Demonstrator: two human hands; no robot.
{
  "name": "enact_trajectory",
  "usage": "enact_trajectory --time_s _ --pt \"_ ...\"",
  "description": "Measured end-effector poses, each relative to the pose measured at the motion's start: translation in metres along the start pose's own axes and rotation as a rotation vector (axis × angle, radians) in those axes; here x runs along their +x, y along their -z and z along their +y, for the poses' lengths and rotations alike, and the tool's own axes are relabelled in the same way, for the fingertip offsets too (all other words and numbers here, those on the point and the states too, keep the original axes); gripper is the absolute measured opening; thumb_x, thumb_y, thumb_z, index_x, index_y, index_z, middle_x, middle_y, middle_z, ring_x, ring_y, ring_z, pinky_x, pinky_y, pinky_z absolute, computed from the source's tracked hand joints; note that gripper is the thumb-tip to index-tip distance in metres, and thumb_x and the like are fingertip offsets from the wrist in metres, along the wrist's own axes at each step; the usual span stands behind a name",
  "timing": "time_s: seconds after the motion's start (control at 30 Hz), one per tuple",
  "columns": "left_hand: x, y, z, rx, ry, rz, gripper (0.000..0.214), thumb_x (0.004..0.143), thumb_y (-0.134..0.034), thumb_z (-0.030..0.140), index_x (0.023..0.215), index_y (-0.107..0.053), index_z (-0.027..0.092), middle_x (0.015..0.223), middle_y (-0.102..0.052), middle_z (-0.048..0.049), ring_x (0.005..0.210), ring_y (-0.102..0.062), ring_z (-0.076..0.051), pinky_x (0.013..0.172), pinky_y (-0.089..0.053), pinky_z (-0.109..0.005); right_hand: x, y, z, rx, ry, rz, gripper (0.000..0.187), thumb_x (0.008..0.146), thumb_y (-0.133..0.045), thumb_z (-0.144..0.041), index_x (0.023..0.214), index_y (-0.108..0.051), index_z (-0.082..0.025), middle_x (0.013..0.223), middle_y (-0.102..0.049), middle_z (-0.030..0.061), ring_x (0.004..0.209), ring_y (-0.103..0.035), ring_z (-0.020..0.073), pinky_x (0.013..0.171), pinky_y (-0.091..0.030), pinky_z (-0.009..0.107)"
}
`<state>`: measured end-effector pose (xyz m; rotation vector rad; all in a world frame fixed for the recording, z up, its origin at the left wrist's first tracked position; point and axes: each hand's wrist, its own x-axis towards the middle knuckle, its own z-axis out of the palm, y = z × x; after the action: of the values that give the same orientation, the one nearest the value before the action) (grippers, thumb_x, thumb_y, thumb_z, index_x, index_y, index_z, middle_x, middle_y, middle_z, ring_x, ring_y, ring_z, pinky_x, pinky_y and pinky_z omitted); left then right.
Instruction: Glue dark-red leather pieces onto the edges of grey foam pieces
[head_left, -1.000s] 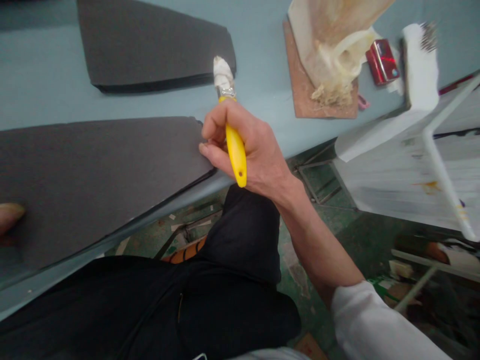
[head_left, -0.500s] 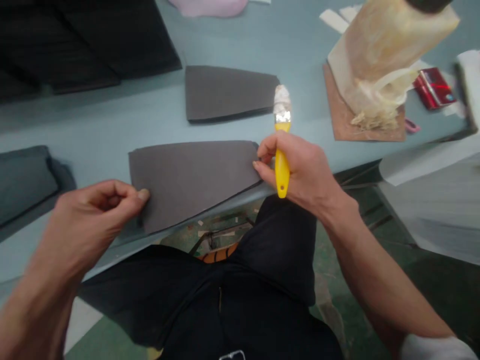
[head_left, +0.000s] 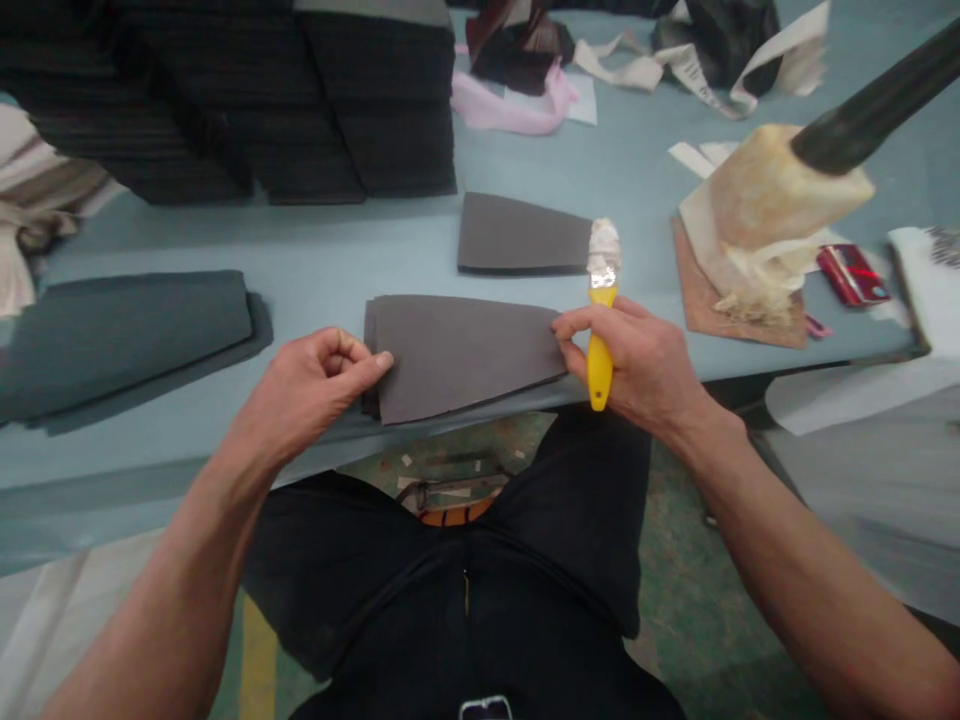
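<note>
A dark grey tapered panel (head_left: 465,355) lies near the table's front edge, with the edges of more such pieces showing beneath its left end. My left hand (head_left: 322,385) pinches that left end, thumb on top. At the narrow right end, the thumb and index finger of my right hand (head_left: 637,360) grip the panel's edge. The same hand also carries a flat brush (head_left: 601,340) with a yellow handle, its white-coated bristles pointing away from me. Just beyond, a smaller-looking grey stack (head_left: 521,235) of similar shape lies partly behind the brush tip.
Tall stacks of black pieces (head_left: 375,100) stand at the back left. Dark green-grey panels (head_left: 135,340) lie at left. On the right, a cut-open plastic jug (head_left: 765,200) with a dark handle sits on a brown board (head_left: 701,310), beside a red box (head_left: 853,275).
The view has pulled back and shifted, showing more of the table's far side. Both hands still hold the panel's two ends, and the brush stays in the right hand.
</note>
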<state>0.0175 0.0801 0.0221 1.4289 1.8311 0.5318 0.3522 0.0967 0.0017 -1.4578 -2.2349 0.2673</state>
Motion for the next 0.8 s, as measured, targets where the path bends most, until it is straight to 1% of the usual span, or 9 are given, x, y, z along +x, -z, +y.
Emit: enact_trajectory --time_s 0.07,0.13,0.2,0.27,0.33,0.4,0.5,0.63,0.8 --pt "-0.006 0.004 -0.002 0.012 -0.02 0.045 0.046 0.076 -0.069 0.065 0.09 -0.067 0.022 0.076 -0.068 -0.0015 0.065 -0.055 -0.016 0.061 -0.042 -0.028 -0.002 0.0 0.001 0.039 -0.017 0.049 0.016 0.094 -0.055 -0.035 0.097 -0.068 -0.025 0.099 -0.079 0.0092 0.095 -0.073 0.0303 0.088 -0.057 0.046" --pt "-0.014 0.005 -0.009 0.077 -0.053 0.09 0.062 0.073 -0.07 0.072 0.109 -0.07 0.021 0.093 -0.074 -0.0047 0.075 -0.063 -0.021 0.07 -0.051 -0.033 -0.004 -0.002 0.002 0.09 -0.087 0.12 0.019 0.093 -0.059 -0.04 0.101 -0.066 -0.024 0.107 -0.08 0.0108 0.096 -0.076 0.0298 0.089 -0.057 0.046" --pt "-0.022 0.003 -0.022 0.167 -0.113 0.121 0.086 0.07 -0.073 0.079 0.132 -0.065 0.021 0.121 -0.075 -0.0106 0.098 -0.072 -0.029 0.089 -0.059 -0.043 -0.008 -0.004 0.001 0.121 -0.189 0.178 0.027 0.09 -0.065 -0.046 0.104 -0.064 -0.024 0.116 -0.08 0.0128 0.098 -0.077 0.0302 0.088 -0.057 0.045" --pt "-0.028 -0.004 -0.038 0.248 -0.218 0.143 0.103 0.073 -0.075 0.08 0.152 -0.051 0.019 0.15 -0.064 -0.0179 0.132 -0.065 -0.039 0.114 -0.053 -0.055 -0.012 -0.006 -0.002 0.121 -0.282 0.191 0.034 0.089 -0.069 -0.052 0.106 -0.063 -0.024 0.121 -0.079 0.0139 0.101 -0.077 0.0316 0.088 -0.056 0.045" --pt "-0.03 -0.013 -0.051 0.324 -0.321 0.138 0.111 0.076 -0.077 0.076 0.161 -0.04 0.015 0.162 -0.053 -0.0233 0.149 -0.053 -0.043 0.126 -0.044 -0.06 -0.015 -0.009 -0.007 0.091 -0.35 0.157 0.038 0.089 -0.069 -0.056 0.109 -0.062 -0.025 0.118 -0.079 0.0133 0.097 -0.076 0.0321 0.085 -0.055 0.044" --pt "-0.029 -0.021 -0.057 0.385 -0.386 0.138 0.112 0.078 -0.081 0.071 0.163 -0.034 0.014 0.163 -0.051 -0.0257 0.152 -0.05 -0.043 0.127 -0.043 -0.061 -0.018 -0.01 -0.014 0.042 -0.402 0.097 0.042 0.09 -0.067 -0.06 0.113 -0.063 -0.025 0.104 -0.078 0.0109 0.085 -0.074 0.0309 0.079 -0.052 0.042" --pt "-0.025 -0.028 -0.053 0.426 -0.407 0.172 0.11 0.079 -0.084 0.062 0.163 -0.032 0.013 0.158 -0.057 -0.0263 0.149 -0.054 -0.043 0.125 -0.046 -0.062 -0.019 -0.012 -0.024 -0.026 -0.438 0.012 0.047 0.092 -0.062 -0.065 0.114 -0.064 -0.024 0.087 -0.073 0.0077 0.075 -0.07 0.0303 0.073 -0.047 0.039" --pt "-0.025 -0.028 -0.041 0.42 -0.38 0.14 0.103 0.082 -0.083 0.053 0.162 -0.033 0.013 0.156 -0.059 -0.0262 0.145 -0.058 -0.044 0.12 -0.051 -0.062 -0.017 -0.014 -0.034 -0.064 -0.454 -0.053 0.053 0.096 -0.05 -0.071 0.113 -0.063 -0.023 0.085 -0.072 0.0089 0.074 -0.069 0.0308 0.069 -0.043 0.037" --pt "-0.029 -0.021 -0.039 0.398 -0.342 0.106 0.089 0.089 -0.074 0.049 0.162 -0.036 0.017 0.156 -0.06 -0.024 0.144 -0.059 -0.044 0.119 -0.051 -0.064 -0.017 -0.015 -0.043 -0.084 -0.449 -0.02 0.063 0.096 -0.043 -0.079 0.114 -0.063 -0.022 0.08 -0.071 0.0085 0.069 -0.067 0.0299 0.066 -0.042 0.036"
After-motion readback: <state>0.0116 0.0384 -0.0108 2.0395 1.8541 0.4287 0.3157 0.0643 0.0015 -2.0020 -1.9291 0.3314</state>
